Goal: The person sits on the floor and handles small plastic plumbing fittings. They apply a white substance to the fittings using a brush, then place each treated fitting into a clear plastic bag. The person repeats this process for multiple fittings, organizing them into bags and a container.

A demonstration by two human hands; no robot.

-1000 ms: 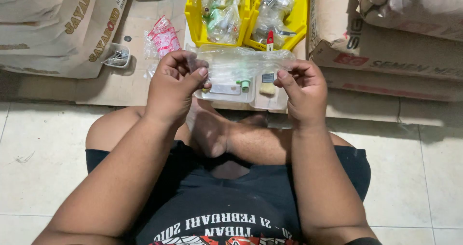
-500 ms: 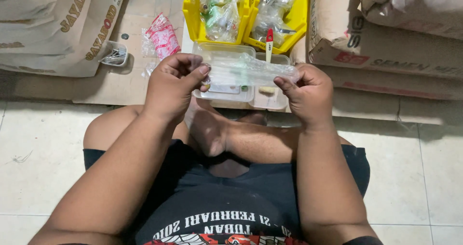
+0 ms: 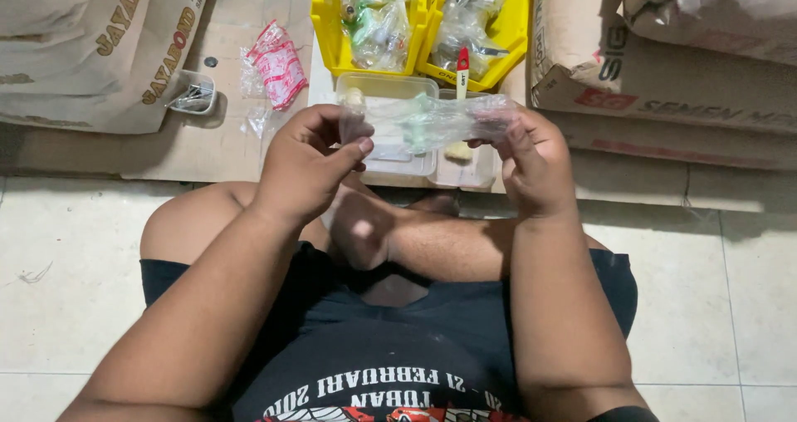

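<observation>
Nearest, a pale tiled floor [image 3: 50, 306] is seen, on which a person is seated with legs crossed. Just beyond the knees, a clear plastic bag [image 3: 432, 119] is held stretched between both hands above the lap. The left hand [image 3: 303, 169] is closed on the bag's left end, thumb pressed against the fingers; the right hand [image 3: 531, 160] is pinched shut on its right end. Something pale green is seen inside the bag. Directly under and behind the bag, two clear plastic tubs [image 3: 398, 160] are set side by side on a sheet of cardboard [image 3: 224, 148]. Farther off, two yellow bins [image 3: 419, 56] filled with bagged small parts are placed. To the far left, a red-printed packet [image 3: 278, 65] and a small clear cup [image 3: 195, 94] lie beside stacked paper sacks [image 3: 91, 48]; more sacks [image 3: 664, 81] are stacked at the far right.
</observation>
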